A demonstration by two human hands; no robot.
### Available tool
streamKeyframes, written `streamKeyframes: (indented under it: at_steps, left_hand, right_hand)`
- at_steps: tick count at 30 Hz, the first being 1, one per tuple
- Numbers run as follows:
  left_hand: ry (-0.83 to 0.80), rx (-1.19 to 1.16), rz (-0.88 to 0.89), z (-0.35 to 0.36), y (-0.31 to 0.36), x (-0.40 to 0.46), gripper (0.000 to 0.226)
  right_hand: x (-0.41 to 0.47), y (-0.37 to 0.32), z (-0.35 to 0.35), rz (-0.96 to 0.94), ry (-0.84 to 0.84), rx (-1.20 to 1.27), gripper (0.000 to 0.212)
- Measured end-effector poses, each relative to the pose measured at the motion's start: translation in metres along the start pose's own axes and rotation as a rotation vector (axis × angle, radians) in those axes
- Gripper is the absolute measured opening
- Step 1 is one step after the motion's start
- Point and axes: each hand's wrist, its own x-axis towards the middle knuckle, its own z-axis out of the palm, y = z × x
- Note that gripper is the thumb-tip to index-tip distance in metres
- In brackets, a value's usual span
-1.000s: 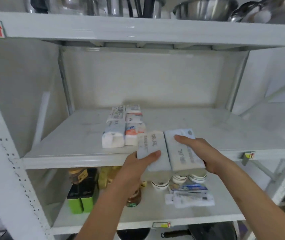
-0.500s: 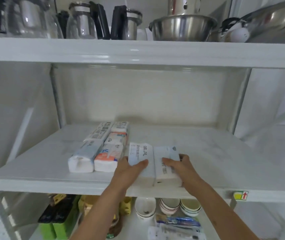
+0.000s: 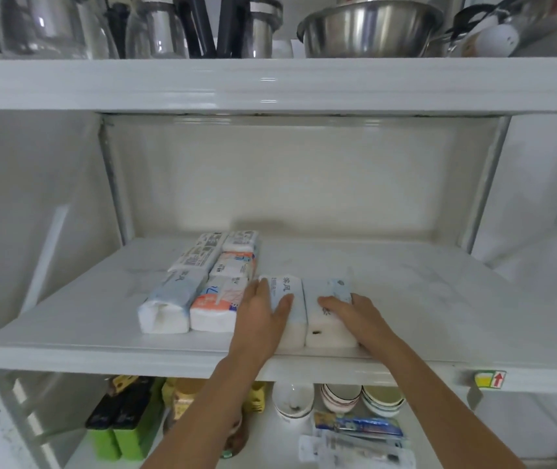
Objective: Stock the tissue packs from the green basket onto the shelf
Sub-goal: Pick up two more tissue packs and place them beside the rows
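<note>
Two white-and-blue tissue packs lie side by side near the front of the middle shelf (image 3: 439, 299). My left hand (image 3: 263, 316) is wrapped over the left pack (image 3: 290, 292). The right pack (image 3: 328, 330) lies under my right hand (image 3: 348, 313), which grips it from above. Both packs rest on the shelf board. To their left several more tissue packs (image 3: 209, 286) lie in two rows running front to back, some blue, some orange. The green basket is not in view.
The shelf above (image 3: 270, 86) carries steel bowls, pots and glass jugs. Below stand bowls (image 3: 338, 397), green containers (image 3: 118, 431), bottles and flat packets. White uprights frame the bay left and right. A yellow label (image 3: 489, 379) sits on the shelf's front edge.
Both hands carried the two packs up from in front of the shelf edge and set them down on the shelf board, right of the earlier rows. The camera view rose.
</note>
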Motion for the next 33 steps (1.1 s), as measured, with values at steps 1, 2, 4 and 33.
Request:
streamKeyframes:
  at_steps: [1,2,4,33]
  left_hand:
    - [-0.019,0.051,0.021,-0.002,0.000,0.001,0.045]
    - [-0.032,0.090,0.049,-0.003,-0.001,0.002,0.043]
    - [-0.043,0.170,0.132,-0.009,0.001,0.001,0.039]
    - [-0.424,0.804,0.274,-0.012,0.001,0.042,0.082]
  right_hand:
    - [0.003,-0.003,0.000,0.006,-0.027,-0.052,0.071]
    - [0.005,-0.007,0.000,0.034,-0.049,-0.126,0.085]
    - [0.005,-0.015,0.002,0.048,-0.034,-0.262,0.099]
    - [0.032,0.006,0.027,-0.433,-0.269,-1.003,0.132]
